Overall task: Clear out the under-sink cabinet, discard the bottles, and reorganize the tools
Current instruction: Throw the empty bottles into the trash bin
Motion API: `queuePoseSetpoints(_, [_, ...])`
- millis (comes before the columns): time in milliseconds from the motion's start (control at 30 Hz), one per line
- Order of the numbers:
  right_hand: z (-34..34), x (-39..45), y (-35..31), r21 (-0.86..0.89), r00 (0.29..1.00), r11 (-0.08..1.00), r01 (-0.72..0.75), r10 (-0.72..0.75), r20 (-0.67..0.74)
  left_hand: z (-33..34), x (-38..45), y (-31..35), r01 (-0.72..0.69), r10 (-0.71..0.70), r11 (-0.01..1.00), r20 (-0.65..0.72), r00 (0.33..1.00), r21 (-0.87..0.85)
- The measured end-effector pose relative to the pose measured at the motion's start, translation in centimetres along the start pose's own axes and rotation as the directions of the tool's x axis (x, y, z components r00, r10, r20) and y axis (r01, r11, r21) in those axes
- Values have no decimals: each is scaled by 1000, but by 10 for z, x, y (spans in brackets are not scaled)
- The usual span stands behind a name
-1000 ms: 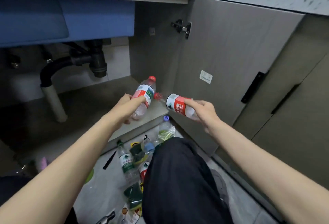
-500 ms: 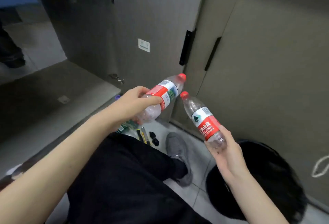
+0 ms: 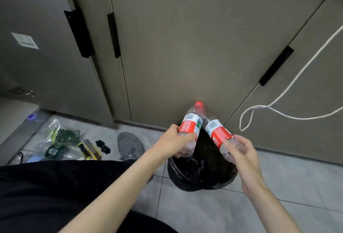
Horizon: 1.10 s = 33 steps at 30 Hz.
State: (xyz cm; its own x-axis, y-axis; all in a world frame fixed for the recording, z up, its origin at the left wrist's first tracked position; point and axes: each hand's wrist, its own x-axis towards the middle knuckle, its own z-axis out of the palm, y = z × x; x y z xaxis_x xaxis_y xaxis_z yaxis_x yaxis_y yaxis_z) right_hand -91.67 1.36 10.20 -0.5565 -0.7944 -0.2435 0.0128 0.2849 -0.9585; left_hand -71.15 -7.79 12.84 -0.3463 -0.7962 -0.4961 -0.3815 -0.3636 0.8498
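I hold two clear plastic water bottles with red labels and red caps. My left hand [image 3: 173,141] grips the base of the left bottle [image 3: 191,124], whose cap points up toward the cabinet. My right hand [image 3: 241,151] grips the base of the right bottle [image 3: 217,133], its neck hidden behind the first. Both bottles hover side by side over the black-lined trash bin [image 3: 201,175] on the tiled floor. Loose tools lie on the floor at the left, among them a yellow-and-black utility knife [image 3: 84,150].
Grey cabinet doors with black handles [image 3: 113,35] fill the background. A white cord [image 3: 278,101] hangs at the right. A green-labelled bottle [image 3: 55,152], plastic bags and small black parts lie on the floor at left, beside my grey shoe [image 3: 130,145]. My dark-trousered leg fills the lower left.
My view has swung right, away from the open cabinet toward the trash bin. Both hands have carried the bottles down and together until they hover over the bin.
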Motion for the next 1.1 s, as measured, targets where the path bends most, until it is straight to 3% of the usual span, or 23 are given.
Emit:
queuePoseSetpoints(200, [7,11,41,-207,992,978,-9,34,118,39,26,-34,12,2,986,-79,997,169])
queuePoseSetpoints(333, [23,14,51,-338,968,941,19,67,241,42,27,-43,-78,95,929,-29,995,362])
queuePoseSetpoints(433, [30,22,56,-462,978,887,16,82,191,30,24,-40,-122,165,886,-60,984,447])
queuePoseSetpoints(533, [36,25,45,-389,981,918,82,-6,192,2,18,-28,-99,185,868,-132,974,486])
queuePoseSetpoints(633, [61,24,16,-296,952,945,138,-44,303,-37,2,-11,-91,233,832,-197,952,547])
queuePoseSetpoints(767, [135,19,-41,-277,833,907,317,-127,538,-119,-33,12,16,280,769,-359,890,639])
queuePoseSetpoints(933, [268,-17,-121,-147,616,774,616,-357,702,-247,-96,14,138,215,858,-590,779,495])
queuePoseSetpoints(1100, [407,-81,-171,-128,366,605,786,-288,885,-349,-157,-42,316,76,884,-771,632,345])
